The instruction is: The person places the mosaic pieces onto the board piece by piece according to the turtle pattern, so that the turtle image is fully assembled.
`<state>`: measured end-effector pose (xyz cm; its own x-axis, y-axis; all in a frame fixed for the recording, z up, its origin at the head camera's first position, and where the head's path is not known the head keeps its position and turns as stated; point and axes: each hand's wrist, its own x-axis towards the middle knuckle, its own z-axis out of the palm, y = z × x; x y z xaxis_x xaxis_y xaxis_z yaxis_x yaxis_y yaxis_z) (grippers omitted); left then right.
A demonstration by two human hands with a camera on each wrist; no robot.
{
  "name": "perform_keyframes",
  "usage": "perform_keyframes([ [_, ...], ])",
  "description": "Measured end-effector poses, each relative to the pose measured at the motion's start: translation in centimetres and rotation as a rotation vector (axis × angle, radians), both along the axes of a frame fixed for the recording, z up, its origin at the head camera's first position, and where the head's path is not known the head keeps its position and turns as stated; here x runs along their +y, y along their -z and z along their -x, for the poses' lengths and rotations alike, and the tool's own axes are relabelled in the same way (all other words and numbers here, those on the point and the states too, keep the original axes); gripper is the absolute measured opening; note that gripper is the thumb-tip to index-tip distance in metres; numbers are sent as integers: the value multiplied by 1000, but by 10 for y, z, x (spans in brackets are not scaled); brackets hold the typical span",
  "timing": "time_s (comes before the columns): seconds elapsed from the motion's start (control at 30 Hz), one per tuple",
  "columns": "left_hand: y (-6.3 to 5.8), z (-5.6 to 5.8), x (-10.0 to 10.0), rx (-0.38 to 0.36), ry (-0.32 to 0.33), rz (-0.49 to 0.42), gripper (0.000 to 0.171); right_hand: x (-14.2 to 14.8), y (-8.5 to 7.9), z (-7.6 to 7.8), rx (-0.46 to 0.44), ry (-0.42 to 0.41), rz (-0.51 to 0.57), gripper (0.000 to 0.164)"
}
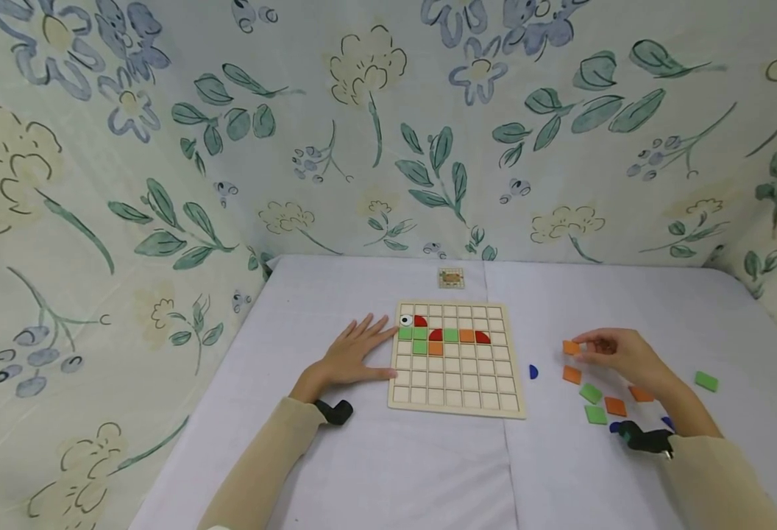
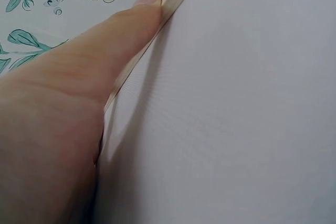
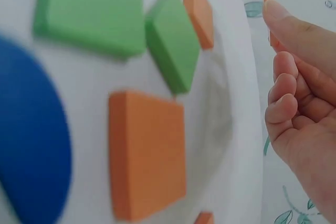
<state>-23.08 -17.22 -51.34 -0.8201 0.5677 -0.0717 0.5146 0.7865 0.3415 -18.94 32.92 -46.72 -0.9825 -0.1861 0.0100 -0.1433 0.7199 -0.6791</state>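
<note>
My left hand [image 1: 355, 353] lies with fingers spread at the left edge of a wooden grid board [image 1: 455, 401]. Its thumb touches the board's edge, as the left wrist view also shows. On the right, my right hand [image 1: 620, 357] pinches an orange square tile [image 1: 570, 347] between thumb and fingertips. In the right wrist view the other fingers curl toward the palm. The board's upper rows carry a white eye piece [image 1: 406, 320], green squares [image 1: 451, 336], orange squares [image 1: 467, 336] and red quarter-round pieces [image 1: 483, 338].
Loose orange tiles [image 1: 616, 406], green tiles [image 1: 596, 415] and a blue half-round piece [image 1: 533, 372] lie right of the board. One green tile [image 1: 707, 381] sits farther right. A small picture card [image 1: 451, 277] lies behind the board. Floral cloth [image 1: 388, 184] hangs behind the table.
</note>
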Motion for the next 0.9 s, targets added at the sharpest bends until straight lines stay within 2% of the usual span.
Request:
perform_keyframes([
  [0.13,-1,0,0,-1,0,-5,95,-16,-7,-1,29,-13,26,36],
  [0.5,1,0,-2,-1,7,-6,95,-67,-16,0,23,-3,97,32],
  [0.9,-2,-1,0,2,6,-6,95,-117,-13,7,-5,-56,150,31],
])
